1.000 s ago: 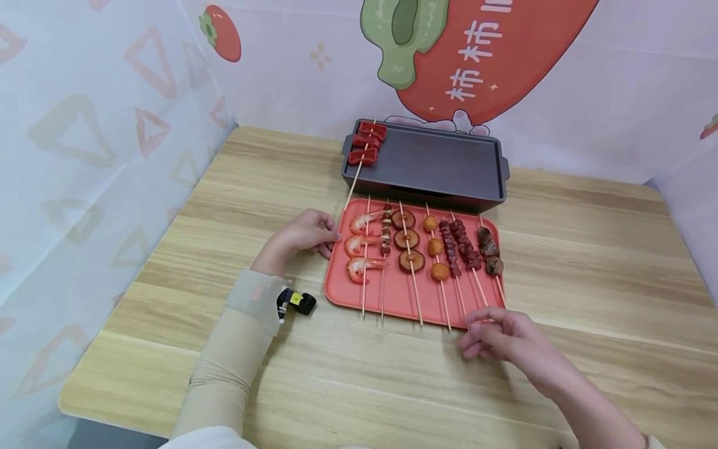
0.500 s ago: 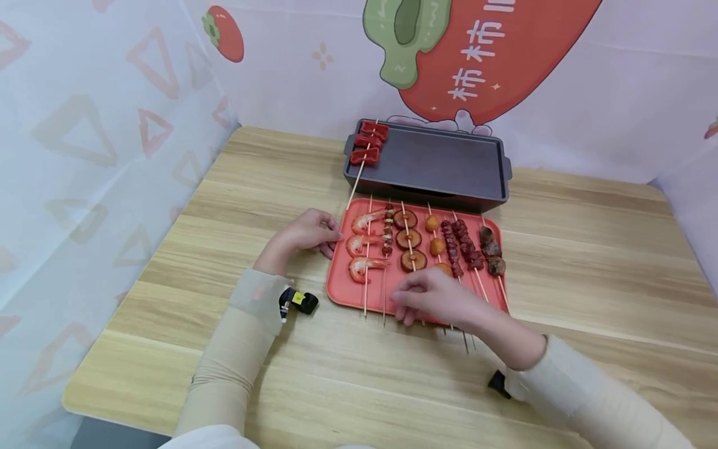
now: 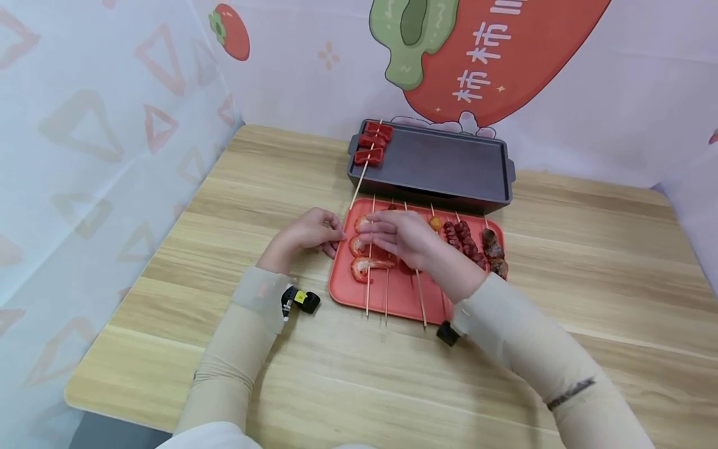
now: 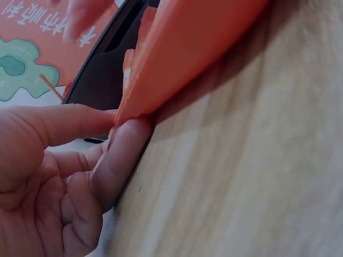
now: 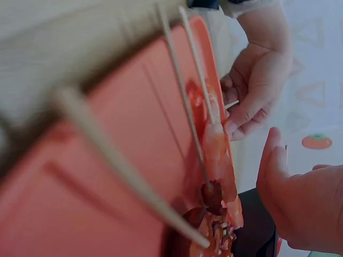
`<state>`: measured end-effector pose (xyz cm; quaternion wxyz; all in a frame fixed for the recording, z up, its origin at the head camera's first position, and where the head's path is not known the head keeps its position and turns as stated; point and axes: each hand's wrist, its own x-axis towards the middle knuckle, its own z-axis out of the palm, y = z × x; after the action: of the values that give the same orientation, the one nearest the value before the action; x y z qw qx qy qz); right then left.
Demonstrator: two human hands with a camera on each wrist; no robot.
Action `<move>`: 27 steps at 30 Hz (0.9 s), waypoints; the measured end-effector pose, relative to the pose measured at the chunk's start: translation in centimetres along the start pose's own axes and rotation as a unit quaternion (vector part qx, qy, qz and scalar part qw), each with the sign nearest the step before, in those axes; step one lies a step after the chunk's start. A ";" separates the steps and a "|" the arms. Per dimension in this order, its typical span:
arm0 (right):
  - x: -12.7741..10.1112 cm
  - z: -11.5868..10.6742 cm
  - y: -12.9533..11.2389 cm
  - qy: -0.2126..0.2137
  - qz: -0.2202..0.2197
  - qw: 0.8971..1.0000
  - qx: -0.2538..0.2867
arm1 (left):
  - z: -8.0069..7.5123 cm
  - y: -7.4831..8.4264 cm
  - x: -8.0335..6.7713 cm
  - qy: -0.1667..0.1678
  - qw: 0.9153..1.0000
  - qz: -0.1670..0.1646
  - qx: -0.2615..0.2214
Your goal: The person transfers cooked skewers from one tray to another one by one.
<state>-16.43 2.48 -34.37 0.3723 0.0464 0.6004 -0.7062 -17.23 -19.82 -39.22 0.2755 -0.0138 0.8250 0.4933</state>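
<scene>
Now left hand [image 3: 305,236] on table [image 3: 168,262], curled fingers [image 4: 120,155] touching tray's [image 3: 404,299] left edge. Right hand [image 3: 401,237] hovers over shrimp skewer [image 3: 367,265] at tray's left, fingers loosely extended, holding nothing. Grill pan [image 3: 437,165] beyond tray.

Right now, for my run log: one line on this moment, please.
left hand: touches tray edge | right hand: open, above shrimp skewer | grill pan: pepper skewer
</scene>
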 end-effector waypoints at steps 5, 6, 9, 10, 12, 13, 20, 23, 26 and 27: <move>2.6 1.5 -1.4 0.013 -0.005 0.999 0.047 | -0.1 -0.1 0.0 0.000 1.000 0.001 0.002; 3.1 1.7 -1.6 0.014 -0.005 0.998 0.057 | -0.1 -0.1 0.0 0.000 1.000 0.002 0.005; 4.4 2.3 -2.2 0.025 -0.003 0.996 0.085 | -0.1 -0.1 -0.1 0.001 1.000 0.000 0.009; 4.8 2.4 -2.4 0.030 0.000 0.995 0.096 | -0.1 -0.1 -0.1 0.000 1.000 -0.001 0.010; 5.4 2.5 -2.7 0.045 0.004 0.993 0.112 | 0.0 -0.1 -0.1 0.000 1.000 -0.005 0.010; 5.6 2.6 -2.7 0.050 0.005 0.992 0.114 | 0.0 -0.1 0.0 -0.001 1.000 -0.007 0.009; 5.7 2.2 -2.0 0.053 0.000 0.994 0.093 | 0.2 -0.2 0.1 -0.007 1.000 0.003 0.010; 5.1 2.0 -1.5 0.051 -0.003 0.996 0.074 | 0.2 -0.2 0.1 -0.005 1.000 0.003 0.007; 4.3 2.0 -1.0 0.052 -0.015 0.997 0.054 | 0.1 -0.2 0.0 0.000 1.000 0.003 0.008; 3.9 2.0 -0.8 0.052 -0.019 0.997 0.049 | 0.1 -0.2 0.0 0.000 1.000 0.003 0.009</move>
<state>-18.98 -1.15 -35.15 0.3245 0.0895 0.5845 -0.7382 -17.11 -19.83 -39.38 0.2738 -0.0087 0.8296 0.4866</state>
